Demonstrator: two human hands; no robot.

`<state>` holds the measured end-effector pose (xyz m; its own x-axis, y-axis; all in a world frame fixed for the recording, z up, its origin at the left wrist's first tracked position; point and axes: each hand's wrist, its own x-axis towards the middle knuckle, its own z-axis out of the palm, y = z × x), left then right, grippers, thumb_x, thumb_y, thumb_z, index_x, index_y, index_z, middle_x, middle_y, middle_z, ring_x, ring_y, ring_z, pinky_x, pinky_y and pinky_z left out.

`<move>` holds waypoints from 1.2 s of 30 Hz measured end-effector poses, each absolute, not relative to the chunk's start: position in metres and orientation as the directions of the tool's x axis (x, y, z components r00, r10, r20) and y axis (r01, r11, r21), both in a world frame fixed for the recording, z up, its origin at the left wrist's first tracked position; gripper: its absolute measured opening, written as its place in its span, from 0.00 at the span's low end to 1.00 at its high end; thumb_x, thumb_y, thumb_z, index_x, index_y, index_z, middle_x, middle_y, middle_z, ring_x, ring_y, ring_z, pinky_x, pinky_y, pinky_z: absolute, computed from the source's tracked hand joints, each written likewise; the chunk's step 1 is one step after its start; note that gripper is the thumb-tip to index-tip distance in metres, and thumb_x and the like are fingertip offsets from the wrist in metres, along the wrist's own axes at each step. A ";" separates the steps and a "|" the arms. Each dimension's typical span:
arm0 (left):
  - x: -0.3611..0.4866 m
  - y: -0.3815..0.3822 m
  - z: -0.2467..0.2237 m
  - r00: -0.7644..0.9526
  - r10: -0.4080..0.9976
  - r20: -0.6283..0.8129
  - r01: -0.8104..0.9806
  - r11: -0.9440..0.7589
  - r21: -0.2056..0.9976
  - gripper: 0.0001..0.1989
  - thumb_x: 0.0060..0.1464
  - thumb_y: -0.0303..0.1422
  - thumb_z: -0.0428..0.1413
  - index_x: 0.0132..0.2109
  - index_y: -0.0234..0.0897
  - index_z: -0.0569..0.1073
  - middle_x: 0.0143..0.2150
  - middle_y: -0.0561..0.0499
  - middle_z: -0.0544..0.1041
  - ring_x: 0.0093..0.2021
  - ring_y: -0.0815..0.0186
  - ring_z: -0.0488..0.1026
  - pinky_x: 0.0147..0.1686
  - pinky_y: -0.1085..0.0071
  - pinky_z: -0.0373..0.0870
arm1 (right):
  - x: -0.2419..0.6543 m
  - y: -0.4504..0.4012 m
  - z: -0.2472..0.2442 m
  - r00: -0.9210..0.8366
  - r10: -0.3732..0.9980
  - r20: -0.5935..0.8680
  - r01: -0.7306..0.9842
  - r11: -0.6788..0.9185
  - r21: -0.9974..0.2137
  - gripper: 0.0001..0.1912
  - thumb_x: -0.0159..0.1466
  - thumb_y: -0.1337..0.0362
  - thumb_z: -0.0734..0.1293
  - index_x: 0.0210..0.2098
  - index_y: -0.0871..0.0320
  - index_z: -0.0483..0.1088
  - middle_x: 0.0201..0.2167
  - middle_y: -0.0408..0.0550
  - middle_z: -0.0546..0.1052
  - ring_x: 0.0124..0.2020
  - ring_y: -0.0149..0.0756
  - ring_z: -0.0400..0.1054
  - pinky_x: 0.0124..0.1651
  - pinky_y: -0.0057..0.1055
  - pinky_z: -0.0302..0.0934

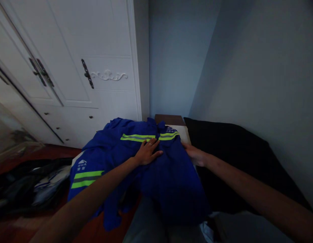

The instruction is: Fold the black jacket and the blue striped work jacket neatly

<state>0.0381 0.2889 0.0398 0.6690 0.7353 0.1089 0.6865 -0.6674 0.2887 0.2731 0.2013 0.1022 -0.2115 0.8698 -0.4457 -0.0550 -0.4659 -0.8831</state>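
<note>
A blue work jacket (171, 168) with yellow-green and grey reflective stripes is spread in front of me, its near part hanging down toward my legs. White lettering shows on its left side. My left hand (147, 152) lies flat on the cloth near the front opening, fingers spread, a ring on one of them. At the jacket's right edge, my right hand (196, 154) grips the cloth, with its fingertips partly hidden by the fabric. Whatever supports the jacket is mostly covered.
A white wardrobe (113, 40) with dark handles stands behind at the left. Beside the jacket, a black cloth-covered surface (227, 145) runs along the grey wall (260, 74). A brown box-like edge (169, 119) shows behind the jacket. An open dark bag (22, 189) with clothes sits on the reddish floor (57, 152).
</note>
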 end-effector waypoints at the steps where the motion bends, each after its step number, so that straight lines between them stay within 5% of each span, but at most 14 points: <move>1: 0.037 0.289 0.037 0.667 0.734 0.130 0.686 -0.673 0.277 0.39 0.62 0.59 0.34 0.71 0.40 0.53 0.73 0.44 0.52 0.74 0.58 0.45 0.71 0.51 0.39 | 0.273 0.198 0.102 -0.244 0.842 -0.480 -0.020 -0.500 -0.866 0.25 0.59 0.71 0.69 0.56 0.57 0.66 0.39 0.49 0.80 0.33 0.33 0.76 0.42 0.31 0.73; 10: 0.038 0.287 0.037 0.661 0.736 0.145 0.698 -0.674 0.240 0.40 0.62 0.58 0.32 0.69 0.37 0.57 0.72 0.44 0.54 0.73 0.59 0.47 0.71 0.52 0.40 | 0.281 0.177 0.097 -0.407 0.639 -0.653 0.262 -0.603 -0.753 0.19 0.53 0.75 0.71 0.44 0.62 0.73 0.36 0.51 0.81 0.33 0.34 0.77 0.38 0.26 0.71; 15: 0.039 0.289 0.032 0.665 0.729 0.165 0.702 -0.685 0.197 0.37 0.63 0.57 0.33 0.68 0.39 0.61 0.72 0.44 0.55 0.73 0.58 0.48 0.71 0.51 0.42 | 0.279 0.164 0.125 -0.362 0.729 -0.581 0.219 -0.540 -0.813 0.11 0.56 0.71 0.70 0.40 0.59 0.73 0.35 0.49 0.80 0.33 0.29 0.75 0.38 0.24 0.70; 19: 0.040 0.289 0.031 0.661 0.730 0.174 0.710 -0.683 0.170 0.35 0.64 0.55 0.36 0.66 0.39 0.64 0.71 0.43 0.55 0.73 0.56 0.49 0.71 0.49 0.43 | 0.295 0.163 0.154 -0.323 0.787 -0.526 0.151 -0.505 -0.850 0.15 0.54 0.68 0.71 0.41 0.59 0.71 0.35 0.46 0.79 0.31 0.31 0.74 0.37 0.28 0.71; 24: 0.041 0.288 0.033 0.658 0.737 0.156 0.718 -0.676 0.166 0.33 0.64 0.53 0.38 0.66 0.38 0.64 0.71 0.42 0.55 0.73 0.56 0.49 0.71 0.49 0.43 | 0.341 0.178 0.206 -0.115 0.902 -0.415 0.372 -0.348 -0.860 0.20 0.50 0.61 0.73 0.43 0.55 0.71 0.38 0.48 0.80 0.33 0.36 0.74 0.35 0.29 0.70; 26: 0.043 0.287 0.035 0.652 0.744 0.147 0.724 -0.668 0.171 0.32 0.65 0.52 0.38 0.66 0.38 0.64 0.71 0.42 0.56 0.72 0.56 0.49 0.71 0.49 0.43 | 0.366 0.193 0.230 -0.030 0.951 -0.309 0.675 -0.208 -0.708 0.18 0.52 0.56 0.72 0.41 0.55 0.72 0.37 0.49 0.79 0.35 0.40 0.74 0.35 0.32 0.68; 28: 0.047 0.286 0.036 0.631 0.763 0.140 0.739 -0.646 0.190 0.31 0.66 0.51 0.36 0.66 0.39 0.64 0.71 0.43 0.57 0.72 0.57 0.50 0.70 0.49 0.43 | 0.387 0.211 0.248 0.032 0.999 -0.023 0.944 -0.038 -0.328 0.16 0.53 0.54 0.73 0.37 0.56 0.73 0.32 0.49 0.78 0.36 0.43 0.73 0.35 0.33 0.65; 31: 0.053 0.286 0.035 0.581 0.801 0.144 0.769 -0.598 0.225 0.31 0.67 0.50 0.33 0.66 0.40 0.64 0.70 0.44 0.58 0.72 0.58 0.51 0.70 0.48 0.44 | 0.400 0.236 0.257 -0.136 0.918 0.373 0.984 0.082 0.157 0.16 0.60 0.51 0.68 0.40 0.55 0.72 0.36 0.52 0.77 0.41 0.47 0.71 0.39 0.37 0.63; 33: 0.056 0.287 0.033 0.565 0.810 0.156 0.779 -0.586 0.225 0.32 0.66 0.50 0.33 0.65 0.40 0.64 0.70 0.44 0.59 0.72 0.58 0.52 0.70 0.48 0.44 | 0.399 0.250 0.250 -0.232 0.854 0.465 0.957 0.115 0.266 0.18 0.64 0.51 0.63 0.45 0.56 0.71 0.41 0.56 0.77 0.44 0.49 0.70 0.43 0.40 0.63; 36: 0.057 0.288 0.029 0.565 0.806 0.175 0.781 -0.591 0.200 0.32 0.66 0.51 0.35 0.66 0.40 0.64 0.70 0.43 0.58 0.72 0.57 0.51 0.70 0.48 0.44 | 0.399 0.268 0.230 -0.171 0.859 0.483 0.980 0.101 0.169 0.28 0.64 0.48 0.61 0.56 0.60 0.66 0.50 0.61 0.74 0.51 0.54 0.69 0.52 0.48 0.63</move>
